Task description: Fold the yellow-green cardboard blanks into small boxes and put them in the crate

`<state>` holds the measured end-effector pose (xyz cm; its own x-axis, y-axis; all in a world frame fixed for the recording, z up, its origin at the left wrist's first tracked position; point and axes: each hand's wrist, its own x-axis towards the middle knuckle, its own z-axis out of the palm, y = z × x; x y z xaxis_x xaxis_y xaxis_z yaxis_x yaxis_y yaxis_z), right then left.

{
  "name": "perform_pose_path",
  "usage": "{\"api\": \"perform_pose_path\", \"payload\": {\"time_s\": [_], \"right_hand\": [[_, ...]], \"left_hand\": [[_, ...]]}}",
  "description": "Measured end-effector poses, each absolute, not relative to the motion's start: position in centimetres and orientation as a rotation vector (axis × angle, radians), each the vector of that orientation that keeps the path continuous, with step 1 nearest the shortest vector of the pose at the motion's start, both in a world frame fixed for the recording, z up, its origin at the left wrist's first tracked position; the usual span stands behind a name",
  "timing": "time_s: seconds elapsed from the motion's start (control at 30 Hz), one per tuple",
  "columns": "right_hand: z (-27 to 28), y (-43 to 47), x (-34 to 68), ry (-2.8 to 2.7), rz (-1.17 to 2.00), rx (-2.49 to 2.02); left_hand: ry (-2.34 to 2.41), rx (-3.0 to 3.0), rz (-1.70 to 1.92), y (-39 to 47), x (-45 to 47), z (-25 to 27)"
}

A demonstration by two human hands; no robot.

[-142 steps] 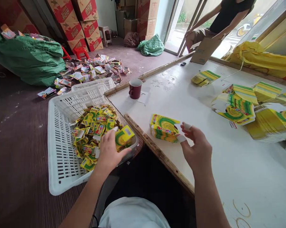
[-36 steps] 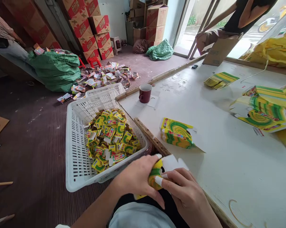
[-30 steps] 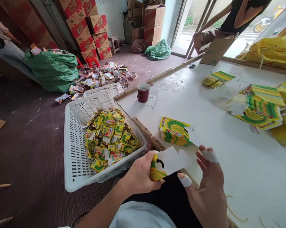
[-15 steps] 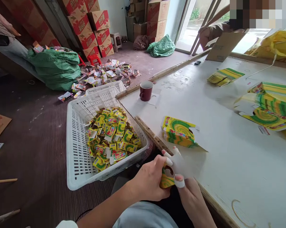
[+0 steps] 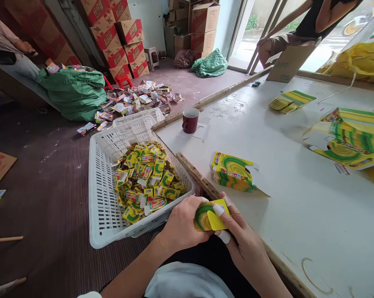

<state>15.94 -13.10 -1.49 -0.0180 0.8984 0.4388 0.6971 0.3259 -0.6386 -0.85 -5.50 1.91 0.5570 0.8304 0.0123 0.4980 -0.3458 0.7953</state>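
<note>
Between my two hands is a small yellow and green carton (image 5: pixel 205 219), its printed side turned up and a plain yellow flap standing out near the right end. My left hand (image 5: pixel 183 223) grips its left end. At the other end, my right hand (image 5: pixel 241 231) pinches the carton with white-taped fingertips. Just beyond, on the white table (image 5: pixel 286 219), lies a stack of flat yellow cartons (image 5: pixel 233 171). To the left of my hands stands a white plastic basket (image 5: pixel 95 198) holding a heap of small yellow cartons (image 5: pixel 149 178).
A maroon mug (image 5: pixel 190 121) stands near the table's wooden edge (image 5: pixel 199 178). More flat carton stacks (image 5: pixel 348 136) lie at the right. A green sack (image 5: pixel 73 91) and scattered packets (image 5: pixel 143 97) are on the floor. One person (image 5: pixel 314 25) sits by the doorway; another stands far left.
The carton has turned in my hands, so its printed side and yellow flap now show instead of the cut-out. My right hand has rolled over, its fingers now lying along the carton.
</note>
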Motion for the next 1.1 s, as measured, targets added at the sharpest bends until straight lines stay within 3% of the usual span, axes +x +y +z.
{"api": "perform_pose_path", "payload": {"time_s": [0.3,0.53,0.8,0.93,1.1], "right_hand": [[0.6,-12.8,18.4,-1.9,0.469,-1.294],[-0.8,-12.7,17.1,-1.825,0.378,-1.441],[-0.6,-12.7,19.0,-1.972,0.528,-1.282],[-2.4,-13.4,18.7,-1.853,0.464,-1.371],[-2.1,-13.7,17.4,-1.608,0.603,-1.569]], "left_hand": [[0.985,1.978,0.411,-4.7,-1.1,3.3],[1.002,2.065,0.411,-4.2,-0.9,3.2],[0.927,2.12,0.331,-4.3,-1.3,2.7],[0.893,2.152,0.347,-4.5,-0.9,2.5],[0.912,2.155,0.348,-4.5,-0.6,2.4]]}}
